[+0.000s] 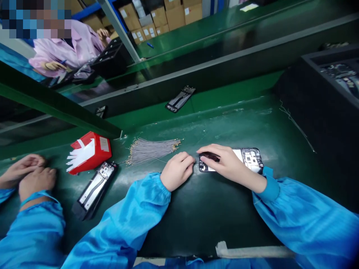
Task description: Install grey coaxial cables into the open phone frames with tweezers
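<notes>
An opened phone body (pixel 253 158) lies on the green table, its circuit board facing up. Over its left end is my right hand (pixel 223 158), fingers curled around a dark, rounded object (pixel 211 155) that I cannot identify. Just left of the phone, my left hand (pixel 178 170) rests on the table with its fingers closed; anything inside them is hidden. A bundle of thin grey cables (pixel 154 149) with gold-coloured ends lies beyond my left hand.
A red box (pixel 106 147) with white strips and stacked phone bodies (pixel 97 186) are to the left. A co-worker's hands (pixel 37 175) are at far left. Another phone frame (pixel 180 99) lies behind. A black bin (pixel 314 97) stands right. A person in pink (pixel 81 41) sits across.
</notes>
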A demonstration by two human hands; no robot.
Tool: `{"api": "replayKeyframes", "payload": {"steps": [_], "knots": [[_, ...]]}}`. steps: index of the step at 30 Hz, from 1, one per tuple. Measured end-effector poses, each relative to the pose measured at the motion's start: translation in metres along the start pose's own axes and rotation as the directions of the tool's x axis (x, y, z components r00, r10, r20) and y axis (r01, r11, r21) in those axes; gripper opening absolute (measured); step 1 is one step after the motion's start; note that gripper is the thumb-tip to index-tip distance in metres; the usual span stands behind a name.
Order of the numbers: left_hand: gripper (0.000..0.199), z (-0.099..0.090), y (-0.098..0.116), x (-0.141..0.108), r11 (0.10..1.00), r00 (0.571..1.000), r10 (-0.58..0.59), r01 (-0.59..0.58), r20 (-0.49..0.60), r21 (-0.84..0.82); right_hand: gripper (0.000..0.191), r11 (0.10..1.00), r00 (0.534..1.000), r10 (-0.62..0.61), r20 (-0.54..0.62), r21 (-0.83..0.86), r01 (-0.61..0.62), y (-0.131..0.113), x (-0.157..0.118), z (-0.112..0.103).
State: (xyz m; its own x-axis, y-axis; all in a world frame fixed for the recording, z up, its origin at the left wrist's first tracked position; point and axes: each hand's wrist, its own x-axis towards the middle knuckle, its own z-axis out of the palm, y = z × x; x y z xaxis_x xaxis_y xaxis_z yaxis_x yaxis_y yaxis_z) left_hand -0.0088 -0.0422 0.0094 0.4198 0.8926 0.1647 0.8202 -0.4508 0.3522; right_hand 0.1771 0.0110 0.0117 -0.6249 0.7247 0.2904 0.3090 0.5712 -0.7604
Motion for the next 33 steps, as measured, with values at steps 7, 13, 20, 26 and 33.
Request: {"api": "replayKeyframes", "payload": {"steps": [7,13,20,26,33], "knots": [[0.020,0.0059,0.0079,0.0018,0.998,0.999,-0.015,0.018,-0.039,0.064,0.013,1.000,0.999,0.020,-0.045,0.019,-0.019,-0.0003,-0.0086,-0.0019],[0.022,0.0099,0.0104,0.0014,0.978,0.998,-0.004,0.018,-0.069,0.210,0.011,0.997,0.994,0.079,-0.081,-0.008,-0.080,0.0025,-0.0089,-0.0008],[0.019,0.0105,0.0101,0.0004,0.963,0.997,0.017,0.004,-0.077,0.268,0.011,0.996,0.992,0.084,-0.093,-0.002,-0.085,0.0023,-0.0083,0.0006],[0.022,0.0103,0.0107,0.0001,0.965,0.997,0.029,-0.010,-0.069,0.261,0.011,0.997,0.992,0.083,-0.099,0.006,-0.083,0.0013,-0.0070,0.0011],[0.020,0.0103,0.0107,0.0004,0.962,0.998,0.022,-0.005,-0.056,0.273,0.010,0.997,0.991,0.081,-0.106,0.000,-0.081,0.0004,-0.0073,0.0004]]}}
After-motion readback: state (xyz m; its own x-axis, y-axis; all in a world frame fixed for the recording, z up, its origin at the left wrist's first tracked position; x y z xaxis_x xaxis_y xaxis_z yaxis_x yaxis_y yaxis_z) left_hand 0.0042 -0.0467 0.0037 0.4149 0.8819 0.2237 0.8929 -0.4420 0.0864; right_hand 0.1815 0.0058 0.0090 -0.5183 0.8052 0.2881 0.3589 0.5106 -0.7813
